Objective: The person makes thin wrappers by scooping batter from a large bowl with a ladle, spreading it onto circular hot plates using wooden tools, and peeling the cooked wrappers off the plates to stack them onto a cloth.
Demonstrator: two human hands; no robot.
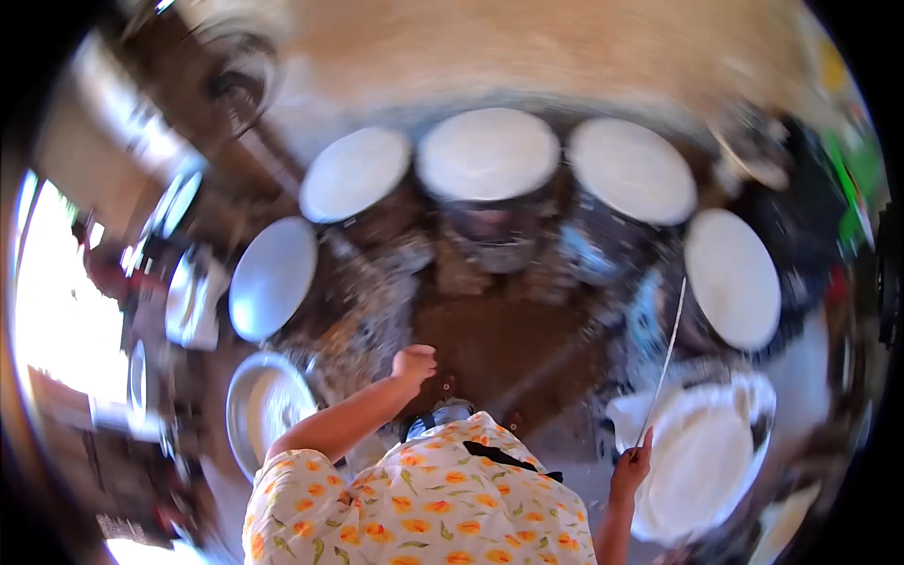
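So my right hand (633, 461) is gripping a thin, straight, white stick (667, 363) by its lower end, down on my right. The stick is angling up and away from me, and its far tip is lining up with the near-side edge of a round, flat, white disc (733, 279) on a dark stand. I can't tell whether it's actually touching.

My left hand (414, 363) is hanging out in front of me over the brown floor (508, 344), fingers curling into a loose fist. It's looking bare from up here, though the palm side is hiding from me.

More discs are curving round in front of me, all sitting up on dark bases: a round, pale bluish-white disc (273, 278) on the left, then a glossy, white, oval-looking disc (356, 175), a broad, white disc (488, 155) dead ahead and another smooth, white disc (632, 170) beside it.

Just beyond my right hand, a bunched white cloth (756, 391) is edging a round, white, flat layer (702, 461). Over by my left elbow, a silvery, round metal bowl (243, 405) is holding something pale.

I'm wearing a white top (424, 504) with orange flowers and green leaves. As for brands or labels, the background is blurring too much for me to read anything.
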